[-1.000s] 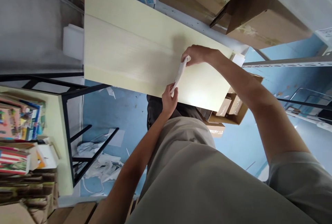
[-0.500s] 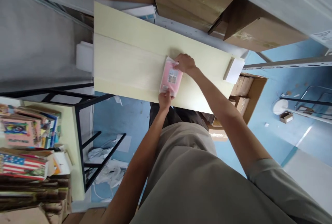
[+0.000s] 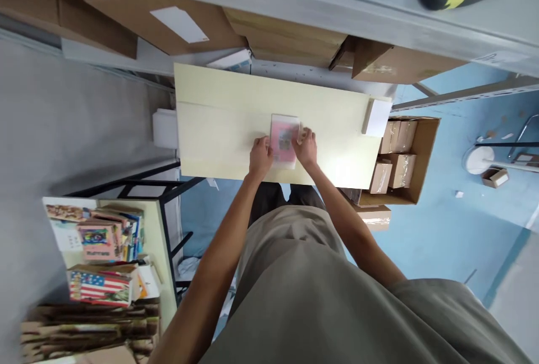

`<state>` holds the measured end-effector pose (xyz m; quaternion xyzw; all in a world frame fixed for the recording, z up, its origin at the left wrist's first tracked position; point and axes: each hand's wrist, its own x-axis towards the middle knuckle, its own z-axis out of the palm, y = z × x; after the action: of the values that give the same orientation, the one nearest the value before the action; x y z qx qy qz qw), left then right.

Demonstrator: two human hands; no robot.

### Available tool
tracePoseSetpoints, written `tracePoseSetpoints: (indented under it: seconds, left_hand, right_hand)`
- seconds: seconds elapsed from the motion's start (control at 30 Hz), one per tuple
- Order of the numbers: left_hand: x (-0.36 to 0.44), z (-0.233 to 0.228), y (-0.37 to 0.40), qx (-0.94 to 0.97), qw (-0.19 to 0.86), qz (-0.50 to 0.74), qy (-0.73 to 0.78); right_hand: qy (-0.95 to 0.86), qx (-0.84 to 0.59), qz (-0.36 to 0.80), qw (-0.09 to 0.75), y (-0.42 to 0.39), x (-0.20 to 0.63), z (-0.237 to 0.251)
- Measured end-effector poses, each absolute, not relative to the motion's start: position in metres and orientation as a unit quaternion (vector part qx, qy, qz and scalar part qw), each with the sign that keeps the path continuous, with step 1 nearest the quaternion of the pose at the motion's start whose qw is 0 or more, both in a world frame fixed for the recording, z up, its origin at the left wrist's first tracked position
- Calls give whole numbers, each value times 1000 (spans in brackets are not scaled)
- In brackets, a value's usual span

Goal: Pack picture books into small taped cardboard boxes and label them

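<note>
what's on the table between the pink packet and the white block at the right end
Nothing: in the head view, bare tabletop runs from the pink packet to the white block.

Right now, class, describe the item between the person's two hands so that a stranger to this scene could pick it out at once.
Find the pale yellow table in the middle of the view. Near its front edge, the left hand and right hand flank a flat pink packet in clear wrap. It is the only pink thing on the table; the white block at the right end is plain and untouched.
</note>
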<state>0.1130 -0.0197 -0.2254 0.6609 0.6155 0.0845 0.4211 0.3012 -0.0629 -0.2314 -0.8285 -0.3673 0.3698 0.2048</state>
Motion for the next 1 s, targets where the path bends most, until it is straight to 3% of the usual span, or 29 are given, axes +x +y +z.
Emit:
tracePoseSetpoints:
  seconds: [0.1,0.3,0.5,0.63,0.77,0.87,1.0]
  left_hand:
    - [119,-232,-2,639,463,70,610]
    - [119,-210,13,623,506,61,594]
    - [139,-134,47,690,495,184,495]
    - [196,-49,91,766,455,291,348]
    - [284,21,129,833,385,320,235]
    - [350,37,145,868,342,299,203]
    - [412,24,158,883,317,264,225]
  right_hand:
    - [-312,-818,422,233,-77,287,-229]
    - [-231,-826,420,295,-61,289,-196]
    - [-297,-813,191,463,-42,351,-92]
    - [-296,-779,68,549,-9,415,-20]
    - [-249,-777,41,576,27,459,11]
    - [-221,-780,53,583,40,470,11]
    - [-201,-767,82,604,41,476,1]
